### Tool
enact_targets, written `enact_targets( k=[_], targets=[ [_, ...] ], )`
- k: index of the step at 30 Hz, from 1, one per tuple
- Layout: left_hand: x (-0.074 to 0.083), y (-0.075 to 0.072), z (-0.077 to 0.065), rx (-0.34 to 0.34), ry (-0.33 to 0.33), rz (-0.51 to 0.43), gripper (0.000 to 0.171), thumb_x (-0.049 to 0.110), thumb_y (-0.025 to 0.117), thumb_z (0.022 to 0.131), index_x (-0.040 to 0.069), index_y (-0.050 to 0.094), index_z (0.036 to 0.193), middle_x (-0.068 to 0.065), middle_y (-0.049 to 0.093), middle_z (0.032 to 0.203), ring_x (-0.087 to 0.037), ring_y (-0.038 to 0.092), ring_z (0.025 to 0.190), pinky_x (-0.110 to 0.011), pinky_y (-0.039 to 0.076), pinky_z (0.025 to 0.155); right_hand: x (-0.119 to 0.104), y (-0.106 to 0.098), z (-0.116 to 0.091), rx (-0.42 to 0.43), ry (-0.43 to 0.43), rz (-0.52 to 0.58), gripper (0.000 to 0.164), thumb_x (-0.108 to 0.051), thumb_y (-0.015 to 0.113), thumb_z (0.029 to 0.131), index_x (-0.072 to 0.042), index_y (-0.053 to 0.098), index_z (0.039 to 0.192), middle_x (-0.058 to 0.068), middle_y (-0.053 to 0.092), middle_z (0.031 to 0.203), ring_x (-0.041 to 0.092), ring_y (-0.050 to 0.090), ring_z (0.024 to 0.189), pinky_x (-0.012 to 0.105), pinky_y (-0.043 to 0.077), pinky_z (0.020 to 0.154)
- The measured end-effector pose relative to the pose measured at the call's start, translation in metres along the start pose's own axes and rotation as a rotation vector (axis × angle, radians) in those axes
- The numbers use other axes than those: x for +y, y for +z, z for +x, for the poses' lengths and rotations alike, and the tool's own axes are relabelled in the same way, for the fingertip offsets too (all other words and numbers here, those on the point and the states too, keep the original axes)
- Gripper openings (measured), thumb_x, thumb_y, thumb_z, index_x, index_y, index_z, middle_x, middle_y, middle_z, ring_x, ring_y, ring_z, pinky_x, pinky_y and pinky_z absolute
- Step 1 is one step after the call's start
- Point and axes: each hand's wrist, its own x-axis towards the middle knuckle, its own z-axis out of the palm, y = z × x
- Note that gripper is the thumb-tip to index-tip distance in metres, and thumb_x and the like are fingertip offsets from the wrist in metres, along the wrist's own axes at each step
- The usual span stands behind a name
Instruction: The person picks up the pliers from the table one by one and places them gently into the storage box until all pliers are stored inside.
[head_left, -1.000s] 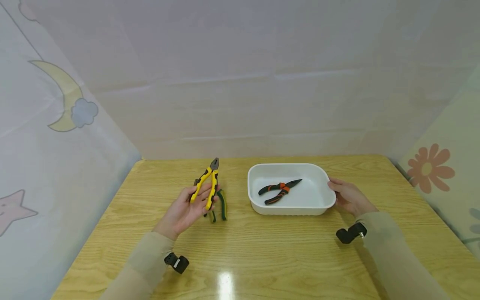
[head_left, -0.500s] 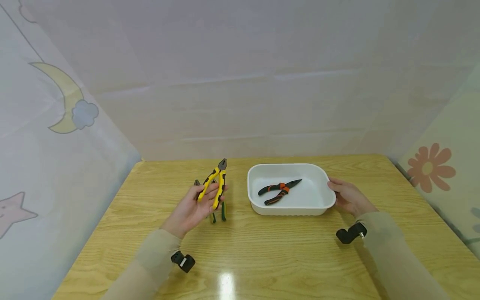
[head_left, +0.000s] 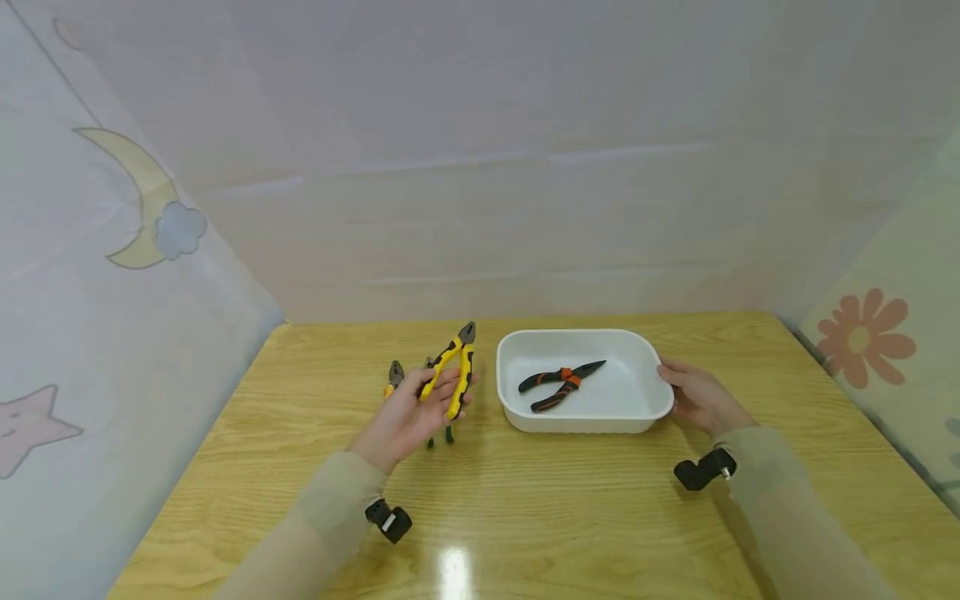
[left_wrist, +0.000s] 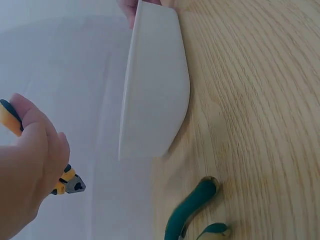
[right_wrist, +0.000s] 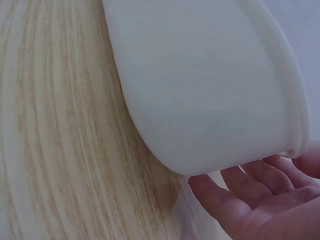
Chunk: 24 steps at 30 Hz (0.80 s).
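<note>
Currently, the yellow-and-black pliers (head_left: 467, 367) are grasped by the left hand (head_left: 412, 414) above the table (head_left: 570, 508), left of the white tray (head_left: 630, 392); their long axis is slanted, nose pointed away and slightly rightward. The tray's right end is gripped by the right hand (head_left: 701, 397).

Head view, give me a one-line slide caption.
Left hand holding yellow and black pliers, right hand gripping a white bin with orange and black pliers inside.

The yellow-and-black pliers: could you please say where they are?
In the head view, the left hand holds the pliers up, left of the white tray.
</note>
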Motion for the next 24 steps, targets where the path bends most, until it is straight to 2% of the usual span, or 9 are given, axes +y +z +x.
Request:
enact_targets(
  k=[7, 11, 14, 19, 24],
  targets=[
    [-0.001, 0.007, 0.005, -0.003, -0.025, 0.049, 0.056, 0.022, 0.020, 0.104, 0.002, 0.009, 0.154, -0.015, 0.023, 0.153, -0.017, 0.048, 0.102, -0.025, 0.043, 0.081, -0.001, 0.002, -0.001, -0.007, 0.003, 0.021, 0.071, -0.024, 0.048, 0.103, -0.010, 0.004, 0.156, 0.007, 0.029, 0.147, 0.001, 0.055, 0.096, 0.022, 0.049, 0.085],
    [-0.001, 0.012, 0.007, 0.000, -0.050, 0.052, 0.056, 0.023, 0.021, 0.103, 0.003, 0.010, 0.154, -0.014, 0.024, 0.152, -0.017, 0.048, 0.103, -0.025, 0.043, 0.083, -0.001, 0.002, -0.001, -0.013, 0.004, 0.035, 0.070, -0.024, 0.048, 0.103, -0.010, 0.004, 0.156, 0.006, 0.031, 0.145, 0.002, 0.054, 0.097, 0.023, 0.049, 0.086],
    [-0.002, 0.014, 0.009, -0.005, -0.063, 0.009, 0.056, 0.023, 0.023, 0.104, 0.003, 0.007, 0.154, -0.015, 0.023, 0.153, -0.019, 0.049, 0.104, -0.024, 0.044, 0.083, -0.001, 0.003, -0.001, -0.012, 0.010, 0.048, 0.070, -0.023, 0.048, 0.103, -0.010, 0.004, 0.156, 0.006, 0.033, 0.144, 0.002, 0.055, 0.097, 0.024, 0.049, 0.087],
    [-0.004, 0.015, 0.014, -0.041, -0.082, -0.077, 0.058, 0.019, 0.025, 0.104, -0.001, 0.003, 0.154, -0.020, 0.017, 0.157, -0.021, 0.048, 0.110, -0.022, 0.047, 0.084, -0.001, 0.003, 0.000, -0.012, 0.013, 0.050, 0.070, -0.023, 0.047, 0.103, -0.010, 0.004, 0.156, 0.009, 0.025, 0.150, 0.003, 0.055, 0.097, 0.024, 0.049, 0.088],
    [-0.006, 0.018, 0.018, -0.054, -0.090, -0.068, 0.056, 0.019, 0.027, 0.104, -0.003, 0.009, 0.152, -0.023, 0.017, 0.157, -0.022, 0.049, 0.109, -0.023, 0.046, 0.087, 0.000, 0.004, 0.000, -0.011, 0.007, 0.026, 0.071, -0.025, 0.047, 0.103, -0.009, 0.003, 0.156, 0.011, 0.019, 0.155, 0.001, 0.055, 0.096, 0.023, 0.049, 0.087]
  ],
)
